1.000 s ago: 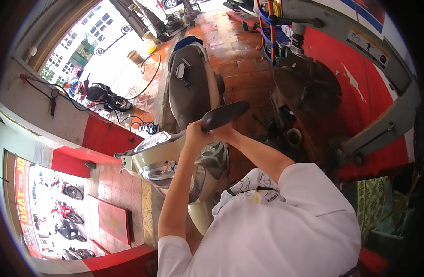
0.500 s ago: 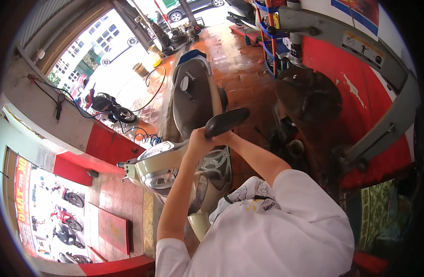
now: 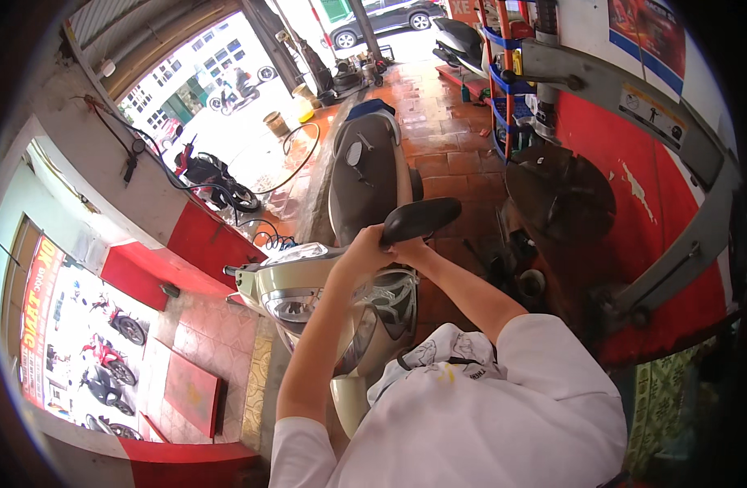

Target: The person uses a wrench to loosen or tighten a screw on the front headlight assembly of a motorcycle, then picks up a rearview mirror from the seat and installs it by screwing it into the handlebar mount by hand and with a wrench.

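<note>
My left hand (image 3: 368, 253) is closed around the base of a black scooter mirror (image 3: 423, 214) at the handlebar of a cream scooter (image 3: 302, 286). My right hand (image 3: 411, 251) is closed at the same base, just behind and right of the left, its fingers partly hidden by the mirror and left hand. Beyond them is the long brown seat (image 3: 365, 191), with a small round mirror-like object (image 3: 354, 154) and a slim metal tool (image 3: 368, 143) lying on it.
A grey machine with a round turntable (image 3: 560, 195) stands at right beside a tool rack (image 3: 503, 81). A hose (image 3: 308, 150) loops at the left near a parked motorbike (image 3: 206, 175). Outside are a rider (image 3: 239, 93), several motorbikes (image 3: 109, 366) and a dark car (image 3: 381, 24).
My view has shifted, so the surroundings and hands sit farther right and mostly lower in frame. Both hands remain on the mirror base. A rider now shows in the street.
</note>
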Tool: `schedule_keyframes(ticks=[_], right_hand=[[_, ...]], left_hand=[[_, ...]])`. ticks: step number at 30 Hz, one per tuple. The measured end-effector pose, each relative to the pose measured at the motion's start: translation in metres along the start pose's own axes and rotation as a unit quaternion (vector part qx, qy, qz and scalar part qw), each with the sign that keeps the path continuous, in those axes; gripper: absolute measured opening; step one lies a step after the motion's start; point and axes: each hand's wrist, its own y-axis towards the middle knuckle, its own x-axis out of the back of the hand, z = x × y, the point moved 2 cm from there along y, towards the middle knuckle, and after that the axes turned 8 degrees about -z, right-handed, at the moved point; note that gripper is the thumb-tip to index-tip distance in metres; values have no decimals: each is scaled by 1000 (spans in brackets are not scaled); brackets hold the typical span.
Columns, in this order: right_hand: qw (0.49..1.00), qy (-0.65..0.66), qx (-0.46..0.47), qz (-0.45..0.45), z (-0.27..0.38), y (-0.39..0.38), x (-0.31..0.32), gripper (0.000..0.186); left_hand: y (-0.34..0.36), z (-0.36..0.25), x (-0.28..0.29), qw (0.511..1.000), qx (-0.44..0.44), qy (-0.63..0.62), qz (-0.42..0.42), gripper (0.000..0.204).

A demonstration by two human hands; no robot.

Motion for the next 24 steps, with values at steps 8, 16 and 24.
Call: schedule_keyframes(ticks=[8, 16, 24], right_hand=[[990, -142, -8, 11, 45, -25, 47, 22], [978, -201, -51, -14, 74, -31, 53, 18], [967, -205, -131, 78, 114, -41, 56, 21]], left_hand=[[6, -16, 7, 982, 93, -103, 126, 39], [4, -1, 1, 985, 60, -124, 107, 36], [12, 18, 0, 982, 99, -93, 129, 43]])
